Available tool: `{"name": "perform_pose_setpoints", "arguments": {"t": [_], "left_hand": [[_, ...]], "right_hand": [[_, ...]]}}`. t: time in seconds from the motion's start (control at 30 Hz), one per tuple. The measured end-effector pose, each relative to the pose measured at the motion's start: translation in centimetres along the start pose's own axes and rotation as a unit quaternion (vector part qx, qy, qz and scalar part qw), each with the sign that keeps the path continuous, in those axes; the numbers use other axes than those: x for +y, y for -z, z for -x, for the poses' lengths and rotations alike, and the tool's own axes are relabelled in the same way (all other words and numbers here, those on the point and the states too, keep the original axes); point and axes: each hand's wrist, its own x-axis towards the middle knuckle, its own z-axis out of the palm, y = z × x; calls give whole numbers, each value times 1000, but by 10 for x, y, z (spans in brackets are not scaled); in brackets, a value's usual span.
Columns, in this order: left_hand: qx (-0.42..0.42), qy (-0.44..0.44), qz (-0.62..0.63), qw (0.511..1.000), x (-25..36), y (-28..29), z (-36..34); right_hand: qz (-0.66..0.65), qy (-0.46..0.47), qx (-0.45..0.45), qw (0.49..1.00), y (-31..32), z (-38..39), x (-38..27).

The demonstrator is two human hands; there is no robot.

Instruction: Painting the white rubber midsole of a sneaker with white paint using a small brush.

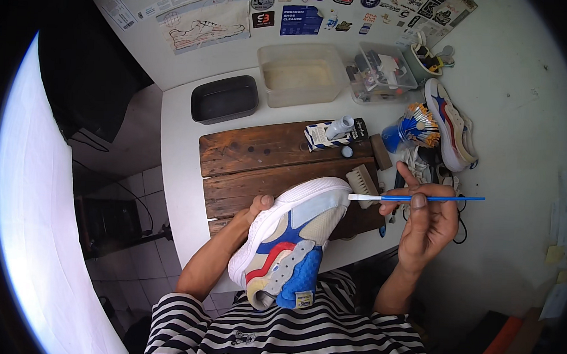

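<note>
A multicoloured sneaker point(293, 234) with a white sole is tilted in front of my chest, its toe pointing up and to the right. My left hand point(260, 209) grips it along the sole, most of the fingers hidden behind the shoe. Between the fingertips of my right hand point(424, 224) is a thin paintbrush point(399, 197) with a blue handle and flat white bristles. The bristle tip meets the sole edge at the toe, though whether it touches or hovers I cannot tell. Behind the toe, a wooden scrub brush point(361, 185) lies on the brown slatted board point(240, 156).
On the board are an opened small bottle point(341, 126), its cap point(346, 152) and a box point(317, 137). Behind stand a black basin point(225, 98), a clear tub point(300, 76) and a parts box point(381, 74). Rightward are a paintbrush cup point(396, 137) and another sneaker point(447, 124).
</note>
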Motion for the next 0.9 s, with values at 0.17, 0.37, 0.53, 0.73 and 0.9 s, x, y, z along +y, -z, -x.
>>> {"name": "perform_pose_setpoints", "arguments": {"t": [0.17,0.37,0.53,0.73,0.9], "left_hand": [[2,-2,10,1000,-2,0,2],[31,9,18,999,2,-12,5],[-11,25,22,999,9,-16,2],[-70,-17,50,996,13,-25,-1],[-20,15,44,999,10,-15,2]], "right_hand": [[29,29,-35,999,-6,-1,-2],[32,24,-51,998,-10,-3,0],[27,23,-59,998,-13,-2,3],[25,32,-62,997,-14,-4,5],[36,21,-51,998,-8,-4,6]]}}
